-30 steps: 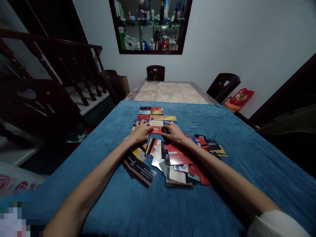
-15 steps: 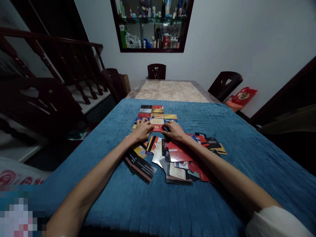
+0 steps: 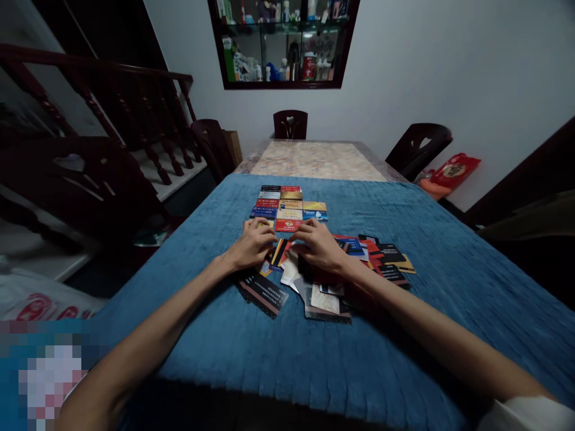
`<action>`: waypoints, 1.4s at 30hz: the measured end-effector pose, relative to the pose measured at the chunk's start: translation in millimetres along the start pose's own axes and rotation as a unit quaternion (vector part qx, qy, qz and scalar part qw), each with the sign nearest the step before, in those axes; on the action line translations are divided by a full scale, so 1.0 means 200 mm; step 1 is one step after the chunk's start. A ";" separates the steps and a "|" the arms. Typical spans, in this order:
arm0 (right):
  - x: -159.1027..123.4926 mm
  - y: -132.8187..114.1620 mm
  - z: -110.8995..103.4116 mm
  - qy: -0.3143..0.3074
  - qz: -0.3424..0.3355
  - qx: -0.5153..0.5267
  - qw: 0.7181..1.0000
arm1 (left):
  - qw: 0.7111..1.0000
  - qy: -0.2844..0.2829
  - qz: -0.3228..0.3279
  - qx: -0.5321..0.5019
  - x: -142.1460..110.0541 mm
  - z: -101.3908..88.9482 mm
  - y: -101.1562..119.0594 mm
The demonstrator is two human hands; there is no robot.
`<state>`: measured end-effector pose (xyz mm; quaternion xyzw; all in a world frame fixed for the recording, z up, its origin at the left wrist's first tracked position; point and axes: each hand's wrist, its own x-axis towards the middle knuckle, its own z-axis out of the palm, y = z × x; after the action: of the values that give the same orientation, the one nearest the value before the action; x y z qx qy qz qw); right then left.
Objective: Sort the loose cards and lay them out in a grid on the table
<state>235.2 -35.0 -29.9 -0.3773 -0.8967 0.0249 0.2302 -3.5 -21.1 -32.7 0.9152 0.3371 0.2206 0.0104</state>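
Rows of plastic cards lie edge to edge on the blue tablecloth, with a red card (image 3: 288,225) in the row nearest me. My left hand (image 3: 255,244) rests at the lower left of these rows, its fingers bent and slightly apart, partly covering a yellow card (image 3: 268,223). Just below the red card's right side is my right hand (image 3: 318,244), over the loose pile, with curved fingers apart and nothing visible in them. Between both hands sits a striped card (image 3: 279,253). Black cards (image 3: 265,294) fan out below my left hand.
Loose cards, among them a blue card (image 3: 353,246) and a black card (image 3: 389,252), spread to the right under my right forearm. The blue tablecloth (image 3: 202,323) covers the near table. Chairs (image 3: 291,124) stand around it, and a red bag (image 3: 454,170) is at the far right.
My right hand has drawn back from the red card toward me, over the loose pile. My left hand has also pulled back a little, uncovering the blue card in the rows. The view has tilted slightly.
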 end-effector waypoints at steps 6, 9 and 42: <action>-0.06 -0.19 0.00 -0.019 -0.064 0.031 0.997 | 1.000 0.004 0.010 -0.028 -0.14 -0.06 0.07; -0.09 -0.28 -0.01 -0.046 -0.089 0.035 0.994 | 0.998 0.002 0.022 -0.058 -0.21 -0.08 0.12; -0.17 -0.38 0.06 -0.069 -0.063 0.027 0.995 | 0.993 -0.043 0.031 -0.107 -0.36 -0.13 0.19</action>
<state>199.4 -111.1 -37.2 -0.3108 -0.9316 0.0608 0.1786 -40.3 -98.7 -30.8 0.9273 0.2826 0.2164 0.1161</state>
